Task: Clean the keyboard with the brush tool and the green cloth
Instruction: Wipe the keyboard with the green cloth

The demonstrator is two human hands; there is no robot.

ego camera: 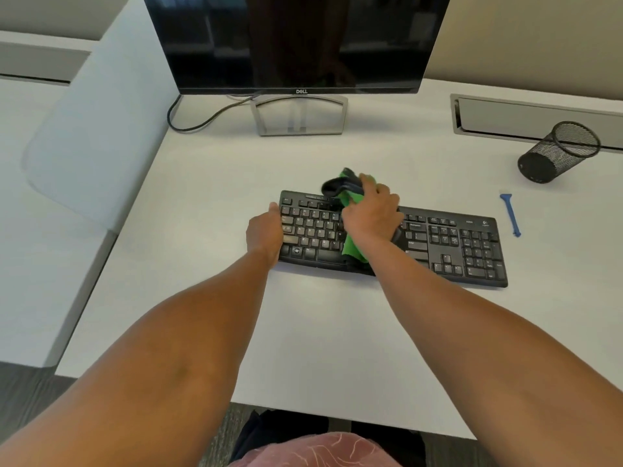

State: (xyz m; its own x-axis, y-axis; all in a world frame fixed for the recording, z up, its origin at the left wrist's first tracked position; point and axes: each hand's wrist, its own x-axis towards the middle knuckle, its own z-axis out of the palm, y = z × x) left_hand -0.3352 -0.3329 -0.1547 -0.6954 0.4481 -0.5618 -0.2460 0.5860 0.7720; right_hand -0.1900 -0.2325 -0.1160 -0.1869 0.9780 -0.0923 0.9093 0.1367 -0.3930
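A black keyboard point(451, 244) lies across the middle of the white desk. My right hand point(371, 214) grips a bunched green cloth point(352, 247) with dark edging and presses it onto the keys near the keyboard's middle. My left hand point(264, 230) holds the keyboard's left end, thumb on top near the upper corner. The blue brush tool point(510, 214) lies alone on the desk, to the right of the keyboard.
A dark monitor point(296, 42) on a silver stand point(300, 116) stands behind the keyboard, its cable looping at the left. A black mesh pen cup point(556, 153) lies tipped over at the right. A grey cable tray point(526, 119) runs along the back right. The desk's front edge is near my lap.
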